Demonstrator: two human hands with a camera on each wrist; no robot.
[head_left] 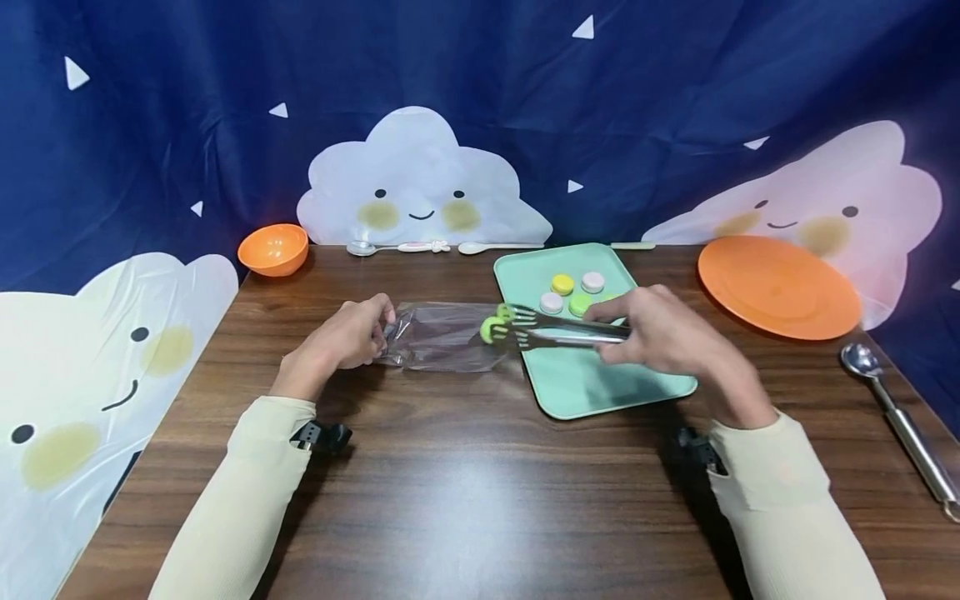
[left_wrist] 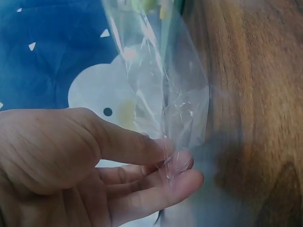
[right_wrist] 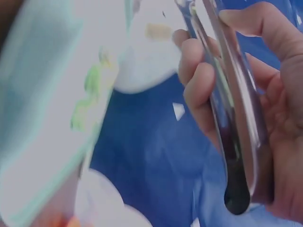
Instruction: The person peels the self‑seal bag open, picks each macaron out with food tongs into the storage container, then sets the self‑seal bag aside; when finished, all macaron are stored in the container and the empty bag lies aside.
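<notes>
Head view, left to right: small orange plastic bowl at far left of dark wood-grain desk; left hand curled at one end of clear thin plastic bag, pinching its edge. Bag lying flat on desk, its other end just beside pale green rectangular tray. Right hand clenched round shiny metal tongs, tips pointing left at mouth of bag. Small lime-green round cap gripped between tong tips, over left rim of tray, right at bag's opening; whether inside bag yet, cannot tell. On tray: yellow, white and green caps in a loose cluster, partly hidden behind right hand. Further right: flat orange round plate, then steel scoop with long handle near right edge of desk.

Left wrist view adds what head view hides: thumb and fingers pressed together on bag's film, held up off desk.

Right wrist view, blurred: fingers wrapped round tongs' joined end, thumb on top; tray only a pale green smear.
</notes>
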